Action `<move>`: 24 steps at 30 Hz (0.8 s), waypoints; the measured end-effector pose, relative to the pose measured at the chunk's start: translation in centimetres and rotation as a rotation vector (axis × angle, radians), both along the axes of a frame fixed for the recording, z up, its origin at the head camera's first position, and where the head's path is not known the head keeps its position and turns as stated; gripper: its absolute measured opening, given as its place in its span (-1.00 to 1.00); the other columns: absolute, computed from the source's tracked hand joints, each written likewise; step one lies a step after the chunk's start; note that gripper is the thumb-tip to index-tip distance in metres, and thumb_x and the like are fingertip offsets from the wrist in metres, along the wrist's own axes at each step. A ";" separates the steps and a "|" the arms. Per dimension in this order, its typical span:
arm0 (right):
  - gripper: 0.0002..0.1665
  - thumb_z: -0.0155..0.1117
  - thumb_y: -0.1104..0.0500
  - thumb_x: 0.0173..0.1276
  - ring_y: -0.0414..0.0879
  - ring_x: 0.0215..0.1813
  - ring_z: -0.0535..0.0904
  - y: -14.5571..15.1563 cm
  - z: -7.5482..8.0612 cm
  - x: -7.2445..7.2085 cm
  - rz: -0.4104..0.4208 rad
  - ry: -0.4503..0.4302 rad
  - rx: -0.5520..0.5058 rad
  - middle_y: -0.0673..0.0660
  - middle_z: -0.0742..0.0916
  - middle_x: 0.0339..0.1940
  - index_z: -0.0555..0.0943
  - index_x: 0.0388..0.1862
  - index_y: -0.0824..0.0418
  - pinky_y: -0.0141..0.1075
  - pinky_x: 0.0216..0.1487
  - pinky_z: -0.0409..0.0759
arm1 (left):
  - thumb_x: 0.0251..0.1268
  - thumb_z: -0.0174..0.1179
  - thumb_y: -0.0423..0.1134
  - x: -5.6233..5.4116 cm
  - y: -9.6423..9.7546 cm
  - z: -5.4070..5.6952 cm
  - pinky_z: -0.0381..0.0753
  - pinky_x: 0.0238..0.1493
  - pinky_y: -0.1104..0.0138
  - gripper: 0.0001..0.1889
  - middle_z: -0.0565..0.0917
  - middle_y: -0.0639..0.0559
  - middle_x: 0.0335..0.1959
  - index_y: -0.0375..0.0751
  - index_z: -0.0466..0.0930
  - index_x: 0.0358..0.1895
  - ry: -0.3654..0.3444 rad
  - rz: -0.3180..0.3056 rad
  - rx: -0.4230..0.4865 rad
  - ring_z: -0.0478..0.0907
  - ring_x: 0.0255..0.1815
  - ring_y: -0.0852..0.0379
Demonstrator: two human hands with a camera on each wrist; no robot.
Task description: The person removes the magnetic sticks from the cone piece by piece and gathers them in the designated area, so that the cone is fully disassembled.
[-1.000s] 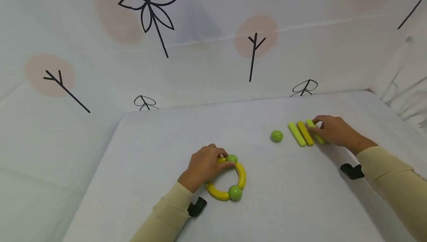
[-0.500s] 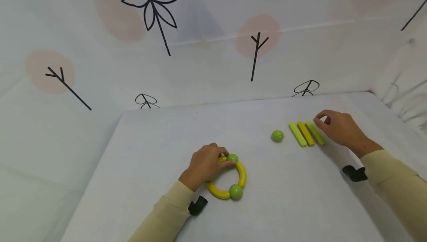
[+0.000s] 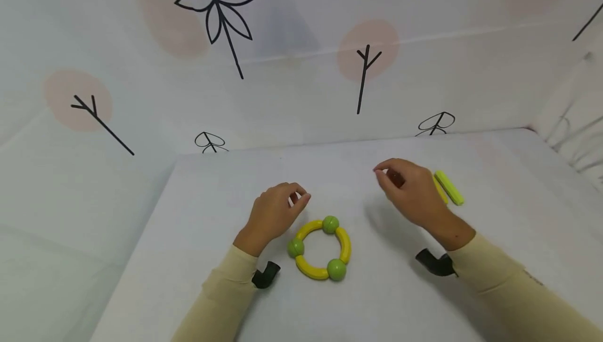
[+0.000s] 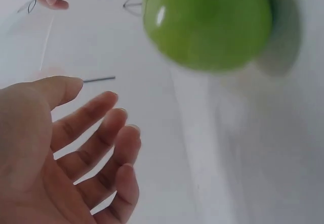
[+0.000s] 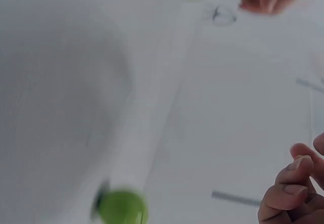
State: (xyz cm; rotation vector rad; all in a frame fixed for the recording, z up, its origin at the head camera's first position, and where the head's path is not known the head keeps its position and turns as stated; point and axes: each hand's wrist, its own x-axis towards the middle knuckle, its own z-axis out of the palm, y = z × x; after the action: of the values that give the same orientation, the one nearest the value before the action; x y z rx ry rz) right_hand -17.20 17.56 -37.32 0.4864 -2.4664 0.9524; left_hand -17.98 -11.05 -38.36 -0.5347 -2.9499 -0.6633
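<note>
On the white table lies a ring of curved yellow pieces (image 3: 345, 246) joined by green balls (image 3: 336, 269). My left hand (image 3: 273, 211) is off the ring, just up and left of it, with relaxed fingers and nothing in them. In the left wrist view a green ball (image 4: 207, 21) looms close beside that hand's bent fingers. My right hand (image 3: 414, 192) hovers right of the ring, fingers loosely curled and holding nothing; the right wrist view shows its fingertips (image 5: 293, 183). Behind it lie a lime stick (image 3: 449, 187) and a partly covered yellow stick (image 3: 440, 190).
A white cloth (image 3: 301, 96) with black plant drawings and pale pink spots hangs behind the table (image 3: 235, 174). Two green balls show in the right wrist view, a blurred lower ball (image 5: 123, 207) and one at the top edge. Dark wrist cameras (image 3: 266, 275) sit under both wrists.
My left hand has let go of the ring and lifted up and left, uncovering a third green ball. The right hand has moved left from the sticks, now covering the loose ball and one lime stick.
</note>
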 end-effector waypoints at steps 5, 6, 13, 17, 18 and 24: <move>-0.86 0.25 0.26 0.43 -0.19 -0.46 0.43 -3.7 -0.6 0.9 0.096 -0.107 -0.005 0.01 0.60 -0.46 0.68 -0.09 0.20 -0.40 -0.47 0.46 | 0.44 0.20 0.00 -0.4 -0.4 0.4 0.45 -0.46 0.39 -0.79 0.65 0.14 -0.35 0.02 0.71 -0.07 -0.016 0.018 -0.003 0.47 -0.42 0.21; -0.86 0.25 0.25 0.44 -0.20 -0.46 0.43 -4.2 -0.8 1.0 0.114 -0.136 -0.004 0.00 0.61 -0.44 0.68 -0.08 0.18 -0.41 -0.46 0.46 | 0.44 0.20 0.00 -0.5 -0.5 0.4 0.46 -0.46 0.38 -0.79 0.65 0.14 -0.34 0.02 0.70 -0.07 -0.044 0.014 -0.009 0.47 -0.43 0.20; -0.78 0.29 0.21 0.42 -0.20 -0.44 0.46 -6.1 -2.0 1.5 0.240 -0.349 0.034 -0.02 0.62 -0.38 0.67 0.01 0.18 -0.41 -0.43 0.52 | 0.39 0.22 0.09 -0.5 -0.6 -0.3 0.46 -0.45 0.32 -0.74 0.61 0.14 -0.37 0.07 0.66 -0.05 -0.281 -0.087 -0.084 0.47 -0.48 0.15; -0.71 0.33 0.18 0.39 -0.21 -0.43 0.48 -6.5 -2.8 1.5 0.312 -0.466 0.084 -0.02 0.63 -0.35 0.65 0.06 0.21 -0.42 -0.41 0.52 | 0.34 0.27 0.10 -0.4 -0.5 -1.2 0.45 -0.46 0.33 -0.73 0.58 0.16 -0.43 0.05 0.65 -0.08 -0.361 -0.152 -0.093 0.46 -0.51 0.18; -0.69 0.34 0.18 0.39 -0.22 -0.43 0.47 -6.5 -3.0 1.5 0.329 -0.484 0.098 -0.03 0.62 -0.36 0.64 0.07 0.22 -0.42 -0.41 0.52 | 0.33 0.28 0.09 -0.4 -0.5 -1.5 0.44 -0.46 0.34 -0.74 0.57 0.16 -0.44 0.04 0.64 -0.09 -0.369 -0.164 -0.095 0.45 -0.52 0.19; -0.64 0.35 0.17 0.37 -0.22 -0.42 0.46 -6.3 -3.7 1.4 0.383 -0.548 0.114 -0.03 0.59 -0.37 0.61 0.11 0.23 -0.42 -0.39 0.51 | 0.29 0.33 -0.06 -0.3 -0.3 -2.2 0.39 -0.48 0.37 -0.82 0.54 0.14 -0.47 0.03 0.62 -0.14 -0.366 -0.179 -0.093 0.40 -0.55 0.22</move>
State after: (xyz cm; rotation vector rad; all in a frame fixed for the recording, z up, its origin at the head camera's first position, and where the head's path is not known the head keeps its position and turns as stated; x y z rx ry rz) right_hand -15.81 11.25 -41.01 0.8549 -2.9950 1.2294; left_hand -18.26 -11.33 -40.53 -0.7682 -3.3152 -0.7106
